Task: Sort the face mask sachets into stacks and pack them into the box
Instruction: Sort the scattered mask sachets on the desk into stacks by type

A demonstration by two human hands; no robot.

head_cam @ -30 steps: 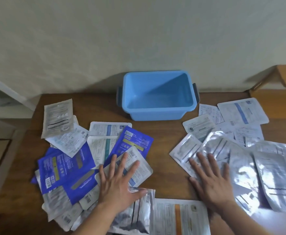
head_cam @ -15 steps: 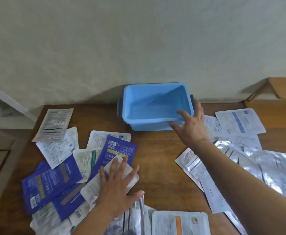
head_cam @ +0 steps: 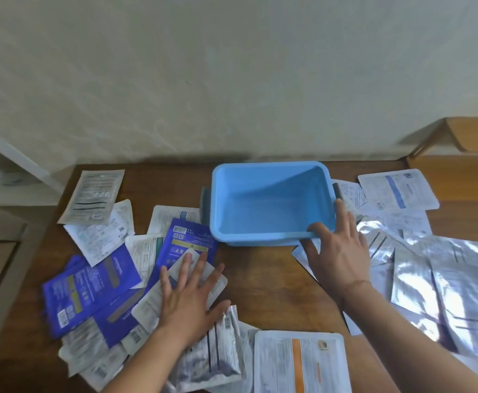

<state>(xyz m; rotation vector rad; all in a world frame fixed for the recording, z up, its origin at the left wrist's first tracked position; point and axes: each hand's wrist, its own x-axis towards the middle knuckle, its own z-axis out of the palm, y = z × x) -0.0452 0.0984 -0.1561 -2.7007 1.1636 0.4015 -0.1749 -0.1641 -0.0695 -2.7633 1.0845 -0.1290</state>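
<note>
At centre frame: the blue box (head_cam: 272,204) stands on the wooden table (head_cam: 260,282) near the back wall, dark handles at either end.
Box contents: nothing visible inside; no sachet packed yet.
Right hand (head_cam: 338,251): at the box's near right corner, thumb hooked over the rim, fingers (head_cam: 342,219) laid along the outside by the handle, so it holds the box.
Left hand (head_cam: 188,293): flat, fingers spread, pressing on a white sachet (head_cam: 158,296) atop the left pile.
Left pile: blue sachets (head_cam: 90,287) and white ones overlapping, unsorted.
Right pile: silver foil sachets (head_cam: 442,282) fanned out, white printed ones behind them at upper right.
Lower centre: an orange-striped sachet (head_cam: 300,361) lies apart.
Step in hand: probably positioning the box before sorting.
Next move: likely setting the box where it clears working room, then gathering like sachets into stacks.
</note>
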